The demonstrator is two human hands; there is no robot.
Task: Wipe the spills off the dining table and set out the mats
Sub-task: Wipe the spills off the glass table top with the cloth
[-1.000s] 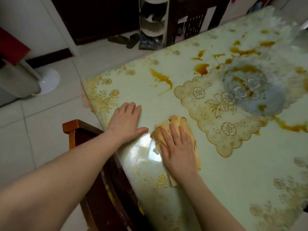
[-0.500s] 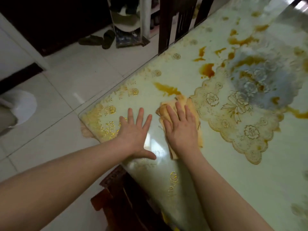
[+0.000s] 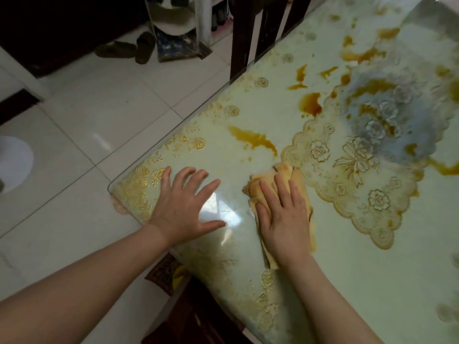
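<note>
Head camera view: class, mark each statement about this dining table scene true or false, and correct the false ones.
1. The right hand presses flat on a folded yellow cloth. True.
2. The left hand grips a second cloth. False: it rests open on the table, fingers spread, holding nothing.
3. Brown spills lie on the table beyond the cloth. True.
4. The cloth hangs over the table's edge. False: it lies wholly on the table top, under the right hand.
</note>
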